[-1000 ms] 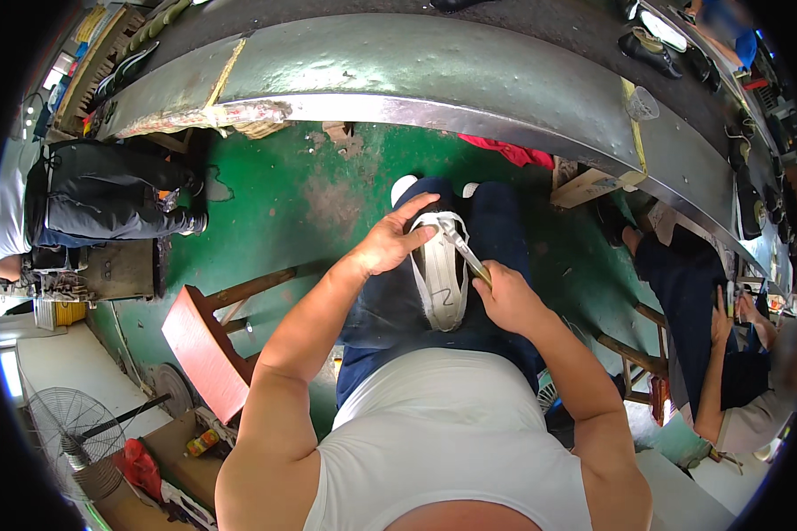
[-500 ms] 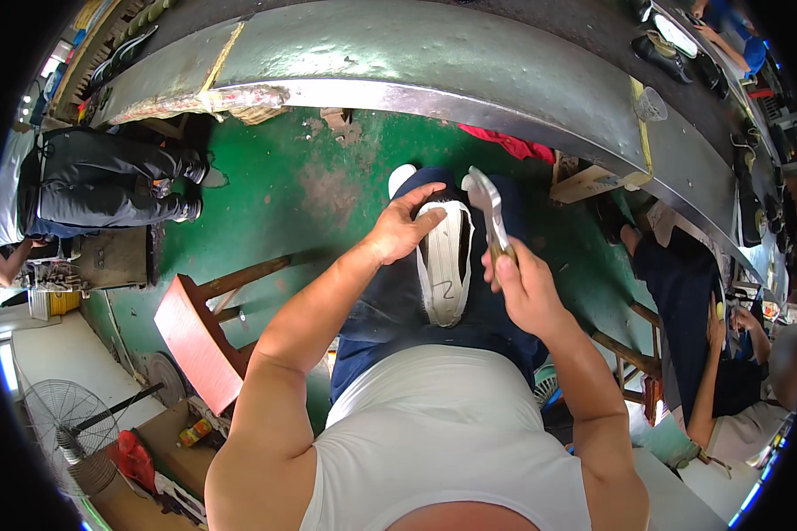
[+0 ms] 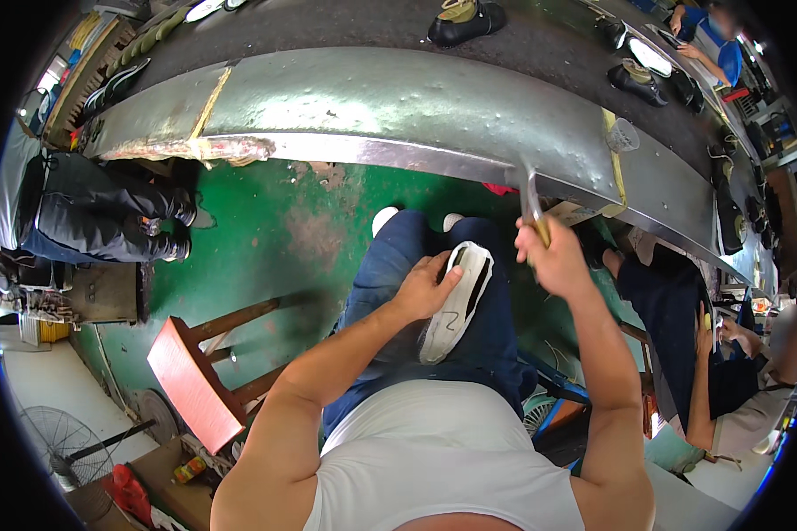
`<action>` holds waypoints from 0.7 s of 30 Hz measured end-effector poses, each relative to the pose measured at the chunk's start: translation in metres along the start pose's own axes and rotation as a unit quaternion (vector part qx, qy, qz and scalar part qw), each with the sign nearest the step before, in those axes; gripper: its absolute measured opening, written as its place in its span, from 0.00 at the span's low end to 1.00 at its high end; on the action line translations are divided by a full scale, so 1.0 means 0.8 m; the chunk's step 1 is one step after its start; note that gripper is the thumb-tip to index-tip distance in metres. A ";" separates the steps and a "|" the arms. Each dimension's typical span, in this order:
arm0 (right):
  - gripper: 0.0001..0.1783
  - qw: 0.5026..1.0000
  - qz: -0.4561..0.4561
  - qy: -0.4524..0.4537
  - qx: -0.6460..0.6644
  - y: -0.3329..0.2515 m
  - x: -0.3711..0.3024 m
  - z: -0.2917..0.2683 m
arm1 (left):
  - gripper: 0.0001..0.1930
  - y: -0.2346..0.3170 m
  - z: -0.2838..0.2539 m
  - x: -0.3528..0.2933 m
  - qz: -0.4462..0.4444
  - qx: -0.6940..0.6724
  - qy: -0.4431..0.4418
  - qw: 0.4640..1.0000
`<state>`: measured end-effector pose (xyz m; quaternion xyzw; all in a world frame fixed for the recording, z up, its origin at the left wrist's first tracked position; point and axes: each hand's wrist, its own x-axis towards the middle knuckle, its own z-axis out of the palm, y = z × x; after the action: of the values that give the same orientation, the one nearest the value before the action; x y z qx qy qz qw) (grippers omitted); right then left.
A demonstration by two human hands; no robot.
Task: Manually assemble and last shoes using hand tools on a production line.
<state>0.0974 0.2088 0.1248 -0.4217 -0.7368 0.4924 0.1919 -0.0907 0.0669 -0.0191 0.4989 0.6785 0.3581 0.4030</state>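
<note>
A shoe upper on a last (image 3: 452, 319) rests sole side up on my thighs, its pale bottom board showing with a dark mark near the lower end. White material edges the board, with a dark gap along its right side. My left hand (image 3: 425, 288) is closed on its upper left side, with the thumb over the edge. Up and to the right, apart from the shoe, my right hand (image 3: 551, 257) is wrapped round the handle of a hammer (image 3: 532, 199). The hammer's metal head is smeared by motion and points toward the bench.
A metal-edged bench (image 3: 345, 102) runs across ahead, with black shoes (image 3: 467, 22) on its dark top. A red stool (image 3: 195, 385) stands at my left, near a fan (image 3: 53, 447). People sit or stand on both sides; one person's leg (image 3: 659, 274) is close at right.
My right hand has lifted the hammer up and right, away from the shoe. The shoe has tilted, its upper end now leaning right, with my left hand still on it. The view has shifted, showing more bench.
</note>
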 end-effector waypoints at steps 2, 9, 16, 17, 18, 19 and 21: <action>0.14 0.999 -0.031 0.030 -0.002 -0.011 0.030 -0.021 | 0.27 -0.017 0.016 0.024 0.052 -0.007 0.047 0.998; 0.13 0.991 -0.008 0.008 -0.136 -0.050 0.184 -0.085 | 0.26 -0.071 0.071 0.098 -0.194 -0.281 0.176 0.923; 0.11 0.987 0.059 -0.006 -0.148 -0.117 0.358 -0.114 | 0.24 -0.063 0.057 0.110 -0.173 -0.179 0.256 0.934; 0.11 0.984 0.072 -0.008 -0.161 -0.119 0.384 -0.117 | 0.23 -0.069 0.057 0.116 -0.198 -0.194 0.264 0.924; 0.11 0.981 0.088 -0.006 -0.174 -0.119 0.406 -0.122 | 0.23 -0.062 0.056 0.120 -0.197 -0.196 0.258 0.925; 0.13 0.969 0.110 -0.017 -0.221 -0.120 0.427 -0.130 | 0.23 -0.055 0.056 0.123 -0.171 -0.181 0.275 0.929; 0.13 0.963 0.124 -0.031 -0.237 -0.128 0.455 -0.134 | 0.22 -0.060 0.055 0.130 -0.149 -0.168 0.296 0.928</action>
<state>-0.0797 0.5478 0.2147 -0.5276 -0.7801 0.3361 0.0014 -0.0885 0.1592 -0.1000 0.1884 0.7634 0.5344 0.3101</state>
